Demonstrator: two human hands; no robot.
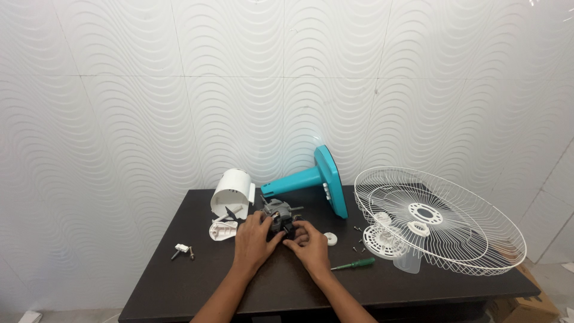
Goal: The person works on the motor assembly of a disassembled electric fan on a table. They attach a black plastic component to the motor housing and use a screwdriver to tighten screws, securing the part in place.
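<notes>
A: What's on your table, left to right?

B: Loose knob (181,248), white cover (232,192), then your left hand (253,240) and right hand (308,240), both wrapped around the motor (278,212) mid-table. Teal stand (320,177) lies behind, screwdriver (354,264) just right, grille (439,218) far right.

A: Grip?

B: Fingers curled, pinching the motor's front.

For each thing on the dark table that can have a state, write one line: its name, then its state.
Fan motor: bare, out of its housing, gripped by both hands.
Left hand: closed on the motor.
Right hand: fingers on the motor.
White motor cover: off, lying on its side.
Teal stand: tipped over, base upright.
Wire guard: detached, lying open side up.
Green screwdriver: lying flat, unused.
Screws: loose on the table.
</notes>
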